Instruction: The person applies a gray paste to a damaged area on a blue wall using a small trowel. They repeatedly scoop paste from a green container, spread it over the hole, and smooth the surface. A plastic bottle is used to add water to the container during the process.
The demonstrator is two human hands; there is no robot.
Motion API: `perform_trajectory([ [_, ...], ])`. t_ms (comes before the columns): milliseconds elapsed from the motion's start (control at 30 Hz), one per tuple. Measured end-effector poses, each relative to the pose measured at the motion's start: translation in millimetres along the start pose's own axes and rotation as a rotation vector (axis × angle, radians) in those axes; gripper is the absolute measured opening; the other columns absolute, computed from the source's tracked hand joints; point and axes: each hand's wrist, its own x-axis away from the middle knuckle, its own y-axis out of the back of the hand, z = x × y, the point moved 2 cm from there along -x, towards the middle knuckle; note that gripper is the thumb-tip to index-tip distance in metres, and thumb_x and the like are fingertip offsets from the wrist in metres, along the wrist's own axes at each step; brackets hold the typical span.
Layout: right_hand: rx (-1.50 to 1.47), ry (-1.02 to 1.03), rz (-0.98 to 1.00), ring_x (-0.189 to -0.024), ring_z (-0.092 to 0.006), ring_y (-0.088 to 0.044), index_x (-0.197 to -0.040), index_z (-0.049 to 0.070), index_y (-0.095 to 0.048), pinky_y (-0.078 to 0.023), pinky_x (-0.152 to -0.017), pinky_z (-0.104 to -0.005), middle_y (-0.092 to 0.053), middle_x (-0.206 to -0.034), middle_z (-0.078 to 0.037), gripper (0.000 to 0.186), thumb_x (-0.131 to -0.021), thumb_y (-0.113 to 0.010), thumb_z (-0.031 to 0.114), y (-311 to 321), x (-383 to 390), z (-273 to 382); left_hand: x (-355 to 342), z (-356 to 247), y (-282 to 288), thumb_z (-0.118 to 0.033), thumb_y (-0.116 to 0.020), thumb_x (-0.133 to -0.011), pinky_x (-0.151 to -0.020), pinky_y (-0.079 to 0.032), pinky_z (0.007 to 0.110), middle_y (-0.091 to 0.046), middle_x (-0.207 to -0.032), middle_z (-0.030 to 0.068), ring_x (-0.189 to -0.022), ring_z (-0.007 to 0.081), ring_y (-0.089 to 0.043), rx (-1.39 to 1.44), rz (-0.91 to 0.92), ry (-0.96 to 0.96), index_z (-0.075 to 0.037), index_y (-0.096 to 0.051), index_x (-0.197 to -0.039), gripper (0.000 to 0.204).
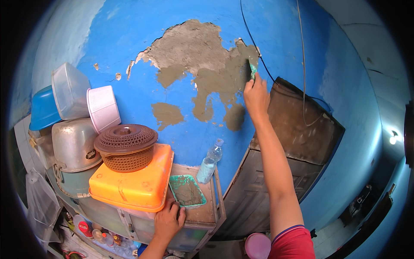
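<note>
My right hand (255, 96) is raised to the blue wall (129, 39) and grips a small green scraper (252, 70), whose blade presses on a patch of wet grey mortar (220, 82). Bare rough plaster shows where paint has broken away above it. My left hand (168, 221) rests on the front edge of a cabinet top (207, 211), fingers curled over it, just below a green tray (187, 190) that holds grey mortar.
An orange plastic box (136, 183), a brown woven basket with lid (126, 146), a metal pot (73, 144) and stacked plastic tubs (71, 93) crowd the cabinet's left. A clear water bottle (210, 162) stands by the wall. A dark door (276, 172) lies right; black cables (258, 56) run down the wall.
</note>
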Motion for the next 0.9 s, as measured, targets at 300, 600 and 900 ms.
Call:
perform_trajectory([
  [300, 0.044, 0.03, 0.174, -0.092, -0.0464, -0.067, -0.14, 0.002, -0.057, -0.054, -0.08, -0.0553, -0.066, -0.108, -0.024, 0.046, -0.101, -0.052, 0.024, -36, 64, -10, 0, -1, 1, -0.023, -0.073, -0.089, -0.075, -0.056, 0.046, -0.067, -0.111, 0.0145, -0.089, 0.0366, -0.069, -0.012, -0.004, 0.004, -0.003, -0.068, -0.1, 0.024],
  [600, 0.058, 0.001, -0.005, -0.089, -0.0461, -0.067, -0.139, 0.005, -0.06, -0.054, -0.077, -0.0548, -0.063, -0.113, -0.023, 0.044, -0.101, -0.053, 0.026, -15, 20, -11, 0, -3, 3, -0.02, -0.074, -0.088, -0.076, -0.055, 0.045, -0.066, -0.11, 0.0132, -0.09, 0.0346, -0.068, -0.008, 0.014, 0.021, -0.003, -0.067, -0.101, 0.022],
  [900, 0.042, 0.066, 0.165, -0.086, -0.0443, -0.068, -0.139, 0.002, -0.059, -0.054, -0.073, -0.0542, -0.064, -0.107, -0.023, 0.044, -0.099, -0.055, 0.02, -32, 85, -8, 2, -1, 3, -0.017, -0.074, -0.087, -0.078, -0.054, 0.044, -0.066, -0.111, 0.0121, -0.092, 0.0336, -0.067, -0.005, 0.036, 0.037, -0.003, -0.066, -0.102, 0.022],
])
